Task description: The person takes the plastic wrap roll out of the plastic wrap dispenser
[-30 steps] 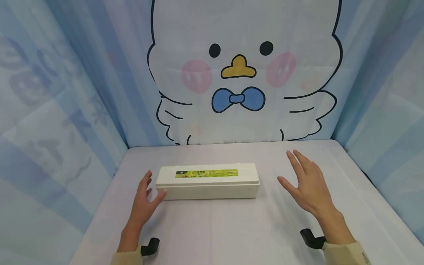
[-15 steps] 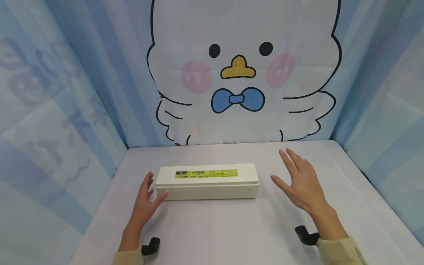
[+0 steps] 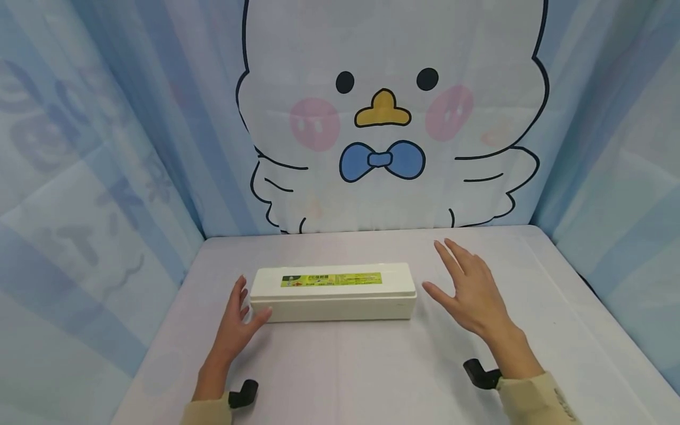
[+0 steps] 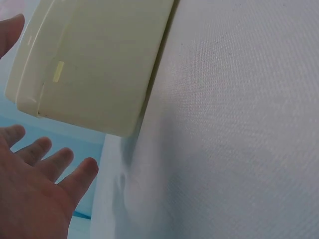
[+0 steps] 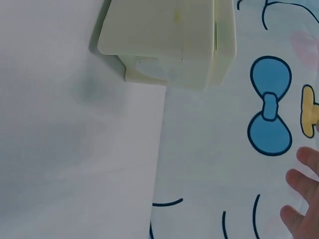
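Note:
A long cream-white lidded box (image 3: 334, 308) lies crosswise on the table, a yellow-green label (image 3: 332, 279) along its top. My left hand (image 3: 232, 327) is at the box's left end, thumb in front and fingers spread beyond the corner. In the left wrist view a gap shows between those fingers (image 4: 79, 179) and the box (image 4: 107, 64). Right of the box my right hand (image 3: 474, 295) hovers with its fingers stretched out, apart from it. The right wrist view has the box (image 5: 154, 25) at the top and several fingertips (image 5: 301, 181) at the right edge.
White cloth covers the table (image 3: 340, 372). Behind it hangs a curtain (image 3: 382, 195) printed with a cartoon bird, and blue patterned curtains (image 3: 95, 195) close in both sides. A black wrist mount (image 3: 243, 394) sits on each sleeve.
My right hand has moved left toward the box's right end. The left hand has shifted only slightly, its thumb a little further right across the front. The box has stayed put.

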`<state>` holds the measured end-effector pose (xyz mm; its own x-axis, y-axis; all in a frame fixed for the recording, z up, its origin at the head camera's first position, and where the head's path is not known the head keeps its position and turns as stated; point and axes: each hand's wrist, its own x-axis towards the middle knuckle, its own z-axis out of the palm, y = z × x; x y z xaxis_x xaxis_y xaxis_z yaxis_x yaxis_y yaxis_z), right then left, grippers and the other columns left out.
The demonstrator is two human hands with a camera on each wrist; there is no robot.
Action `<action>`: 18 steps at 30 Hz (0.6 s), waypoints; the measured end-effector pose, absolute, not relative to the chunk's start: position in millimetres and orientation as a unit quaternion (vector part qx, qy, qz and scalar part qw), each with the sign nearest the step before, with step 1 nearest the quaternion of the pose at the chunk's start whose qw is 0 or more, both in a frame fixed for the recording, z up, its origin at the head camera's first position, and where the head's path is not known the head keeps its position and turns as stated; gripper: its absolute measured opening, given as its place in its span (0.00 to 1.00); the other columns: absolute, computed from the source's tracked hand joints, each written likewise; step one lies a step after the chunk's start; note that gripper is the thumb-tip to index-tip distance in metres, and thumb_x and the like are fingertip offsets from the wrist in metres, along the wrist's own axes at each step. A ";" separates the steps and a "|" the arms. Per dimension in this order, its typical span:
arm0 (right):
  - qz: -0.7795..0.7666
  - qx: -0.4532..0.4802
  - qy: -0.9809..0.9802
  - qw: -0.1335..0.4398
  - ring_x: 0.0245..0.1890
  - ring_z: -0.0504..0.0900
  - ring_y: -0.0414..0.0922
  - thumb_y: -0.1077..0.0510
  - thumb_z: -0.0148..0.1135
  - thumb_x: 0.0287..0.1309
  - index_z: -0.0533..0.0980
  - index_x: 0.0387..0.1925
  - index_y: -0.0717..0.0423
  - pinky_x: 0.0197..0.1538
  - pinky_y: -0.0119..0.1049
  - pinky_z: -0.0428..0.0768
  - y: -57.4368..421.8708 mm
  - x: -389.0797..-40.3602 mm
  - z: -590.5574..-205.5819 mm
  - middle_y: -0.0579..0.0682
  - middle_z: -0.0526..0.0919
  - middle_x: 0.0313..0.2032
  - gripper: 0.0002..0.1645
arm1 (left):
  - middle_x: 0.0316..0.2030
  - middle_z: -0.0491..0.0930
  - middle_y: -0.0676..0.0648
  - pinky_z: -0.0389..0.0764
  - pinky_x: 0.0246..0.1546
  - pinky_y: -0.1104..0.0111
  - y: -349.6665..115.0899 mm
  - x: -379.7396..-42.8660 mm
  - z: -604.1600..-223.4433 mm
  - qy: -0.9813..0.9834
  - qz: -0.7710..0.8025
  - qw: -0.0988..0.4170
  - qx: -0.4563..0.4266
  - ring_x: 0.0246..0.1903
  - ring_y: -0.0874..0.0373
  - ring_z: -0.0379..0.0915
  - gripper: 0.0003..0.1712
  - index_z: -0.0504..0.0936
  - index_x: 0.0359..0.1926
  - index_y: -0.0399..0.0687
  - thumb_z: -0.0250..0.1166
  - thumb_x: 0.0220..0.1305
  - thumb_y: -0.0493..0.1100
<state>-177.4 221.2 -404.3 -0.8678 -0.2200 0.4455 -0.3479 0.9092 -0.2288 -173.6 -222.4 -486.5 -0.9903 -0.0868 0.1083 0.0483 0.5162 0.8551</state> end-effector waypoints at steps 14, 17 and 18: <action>0.154 0.172 -0.953 0.196 0.65 0.55 0.58 0.33 0.55 0.55 0.49 0.72 0.45 0.66 0.55 0.47 206.2 -186.2 -403.6 0.55 0.53 0.69 0.49 | 0.72 0.41 0.45 0.56 0.62 0.50 -220.5 -180.1 -489.3 -0.856 -0.514 0.058 0.008 0.69 0.48 0.40 0.59 0.36 0.73 0.58 0.69 0.53 0.56; 0.155 0.174 -0.953 0.195 0.65 0.55 0.58 0.33 0.55 0.55 0.50 0.72 0.45 0.66 0.55 0.48 203.0 -187.7 -403.5 0.54 0.54 0.69 0.49 | 0.72 0.41 0.45 0.54 0.63 0.49 -220.4 -182.5 -490.6 -0.855 -0.515 0.051 0.008 0.69 0.48 0.40 0.60 0.35 0.73 0.59 0.69 0.52 0.57; 0.156 0.176 -0.952 0.195 0.65 0.56 0.58 0.33 0.55 0.55 0.50 0.72 0.45 0.66 0.55 0.48 202.0 -188.0 -403.4 0.54 0.54 0.69 0.49 | 0.72 0.41 0.44 0.54 0.63 0.49 -220.5 -183.1 -491.0 -0.855 -0.516 0.048 0.006 0.69 0.47 0.40 0.60 0.35 0.73 0.59 0.69 0.52 0.57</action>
<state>-188.0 202.0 -403.4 -0.8623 -0.2736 0.4262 -0.3954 0.8895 -0.2290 -183.1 -220.5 -491.0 -0.9953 -0.0605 0.0754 0.0386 0.4667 0.8836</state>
